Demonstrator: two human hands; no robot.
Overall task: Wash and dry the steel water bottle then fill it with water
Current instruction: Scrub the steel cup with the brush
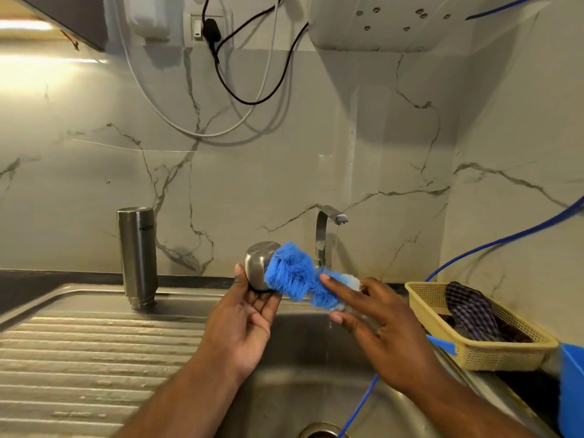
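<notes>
Left hand grips the steel cap; right hand holds the blue brush against it. Steel bottle stands inverted at the left hand's ten o'clock, well apart.

Your steel water bottle stands inverted, mouth down and uncapped, well to the left of your left hand and farther from you. Its 1 rounded steel cap is held at that hand's fingertips. The blue bottle brush, held in your right hand, presses its bristles against the cap's right side.
</notes>
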